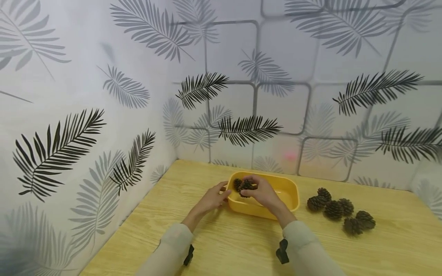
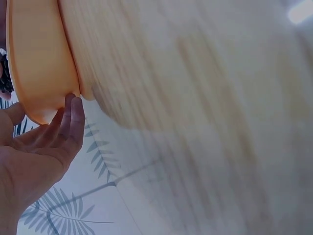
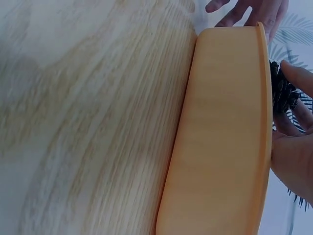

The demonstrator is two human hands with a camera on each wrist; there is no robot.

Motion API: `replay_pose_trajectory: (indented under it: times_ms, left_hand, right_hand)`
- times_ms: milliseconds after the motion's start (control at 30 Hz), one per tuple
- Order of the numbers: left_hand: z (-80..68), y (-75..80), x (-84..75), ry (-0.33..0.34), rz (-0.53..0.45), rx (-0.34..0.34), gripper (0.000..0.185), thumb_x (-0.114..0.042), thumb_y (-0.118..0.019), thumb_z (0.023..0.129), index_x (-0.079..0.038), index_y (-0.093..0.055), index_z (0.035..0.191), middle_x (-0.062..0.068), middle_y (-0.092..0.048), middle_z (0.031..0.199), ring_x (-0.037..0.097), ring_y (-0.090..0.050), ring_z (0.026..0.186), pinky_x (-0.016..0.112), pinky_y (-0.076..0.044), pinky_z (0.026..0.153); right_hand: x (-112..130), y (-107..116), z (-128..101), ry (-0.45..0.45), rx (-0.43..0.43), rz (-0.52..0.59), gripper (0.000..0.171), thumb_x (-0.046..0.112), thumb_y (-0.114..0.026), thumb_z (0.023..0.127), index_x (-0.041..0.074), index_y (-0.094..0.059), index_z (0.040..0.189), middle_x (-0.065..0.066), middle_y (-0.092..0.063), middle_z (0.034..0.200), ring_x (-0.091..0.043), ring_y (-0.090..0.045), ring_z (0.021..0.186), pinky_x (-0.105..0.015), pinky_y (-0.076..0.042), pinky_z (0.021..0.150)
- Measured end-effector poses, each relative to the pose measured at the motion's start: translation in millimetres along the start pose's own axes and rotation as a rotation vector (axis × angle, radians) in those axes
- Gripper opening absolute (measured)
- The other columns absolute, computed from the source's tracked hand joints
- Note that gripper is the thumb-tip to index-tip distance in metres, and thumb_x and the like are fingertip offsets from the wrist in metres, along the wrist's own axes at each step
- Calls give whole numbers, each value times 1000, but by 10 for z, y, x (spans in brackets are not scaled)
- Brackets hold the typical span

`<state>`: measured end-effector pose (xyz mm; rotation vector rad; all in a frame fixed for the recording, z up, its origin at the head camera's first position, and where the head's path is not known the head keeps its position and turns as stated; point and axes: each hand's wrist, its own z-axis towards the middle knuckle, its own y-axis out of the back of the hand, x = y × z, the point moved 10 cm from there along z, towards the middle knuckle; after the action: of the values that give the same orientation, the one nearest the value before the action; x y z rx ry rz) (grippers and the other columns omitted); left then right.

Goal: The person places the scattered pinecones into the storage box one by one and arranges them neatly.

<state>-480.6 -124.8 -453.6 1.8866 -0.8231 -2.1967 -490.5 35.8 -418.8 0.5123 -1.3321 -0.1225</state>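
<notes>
A yellow plastic tub (image 1: 288,191) stands on the wooden table. My left hand (image 1: 211,198) holds its left end, and in the left wrist view the fingertips (image 2: 73,110) lie against the tub's outer wall (image 2: 41,58). My right hand (image 1: 264,193) pinches a dark brown pine cone (image 1: 245,187) over the left part of the tub. Another pine cone (image 1: 237,183) shows just left of it, inside the tub. In the right wrist view the held pine cone (image 3: 282,88) shows past the tub's rim, between thumb and fingers.
Several pine cones (image 1: 333,209) lie loose on the table (image 1: 221,245), right of the tub. Behind the table's far edge rises a pale wall covering (image 1: 238,57) with leaf prints; another such wall (image 1: 79,92) stands at the left.
</notes>
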Motion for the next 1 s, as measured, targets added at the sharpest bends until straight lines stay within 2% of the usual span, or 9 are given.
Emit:
replay_pose_trajectory:
  times_ms: [167, 367, 600, 767, 1000]
  left_hand:
    - [23, 40, -12, -2, -8, -7, 55, -25, -47, 113, -3, -34, 161, 28, -51, 147, 38, -68, 113, 45, -61, 85]
    - [38, 65, -30, -5, -3, -6, 56, -27, -47, 113, -3, -34, 161, 28, -51, 146, 38, -68, 113, 43, -61, 82]
    - [3, 64, -89, -29, 23, -12, 57, -31, -47, 113, 0, -36, 159, 29, -52, 143, 31, -70, 106, 35, -60, 78]
    - [8, 28, -28, -7, 16, -8, 54, -27, -48, 113, -3, -37, 160, 27, -53, 144, 34, -70, 108, 40, -60, 80]
    - [-1, 34, 7, -10, 31, -18, 52, -25, -48, 113, -4, -38, 159, 26, -55, 142, 36, -70, 108, 46, -59, 82]
  right_hand:
    - [42, -44, 57, 13, -2, -18, 41, 6, -75, 95, 6, -65, 135, -18, -64, 135, -33, -64, 115, -48, -56, 92]
    - [83, -62, 109, 12, 5, -45, 42, 6, -74, 96, 3, -63, 137, -20, -62, 136, -37, -62, 119, -51, -55, 95]
    - [36, -98, 187, 15, -1, -86, 39, 5, -77, 94, 3, -66, 132, -18, -64, 134, -37, -60, 120, -54, -51, 101]
    - [-33, -168, 178, 16, 30, -103, 38, 4, -78, 92, 1, -67, 128, -18, -65, 130, -37, -61, 119, -54, -51, 101]
    - [-112, -248, 185, 14, 78, -107, 37, 4, -79, 92, 1, -67, 126, -18, -66, 126, -36, -60, 119, -52, -52, 99]
